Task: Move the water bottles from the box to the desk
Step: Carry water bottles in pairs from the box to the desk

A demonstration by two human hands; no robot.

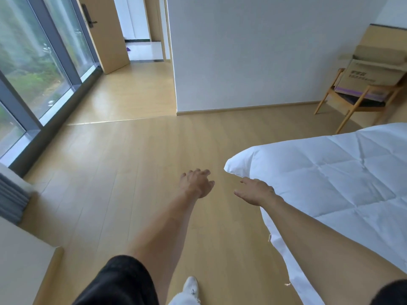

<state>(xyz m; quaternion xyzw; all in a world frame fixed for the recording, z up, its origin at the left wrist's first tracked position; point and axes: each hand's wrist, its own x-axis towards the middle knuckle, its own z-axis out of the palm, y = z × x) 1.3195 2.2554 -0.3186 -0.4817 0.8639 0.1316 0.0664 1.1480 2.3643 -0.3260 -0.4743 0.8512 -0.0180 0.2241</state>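
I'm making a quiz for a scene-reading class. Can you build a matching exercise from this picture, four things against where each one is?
Things:
1. cardboard box
2. white duvet
3. left hand
4. open door

Places:
A. over bare floor, holding nothing
B. on the wooden chair by the wall
C. far left, beside the window
D. on the bed at the right, next to the right hand

Pairs: 1-B, 2-D, 3-A, 4-C

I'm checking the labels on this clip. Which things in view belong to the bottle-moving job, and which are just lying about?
Job:
- cardboard box, open, on the chair
- left hand, empty
- right hand, empty

Lying about:
- wooden chair
- bed quilt
- door
- curtain
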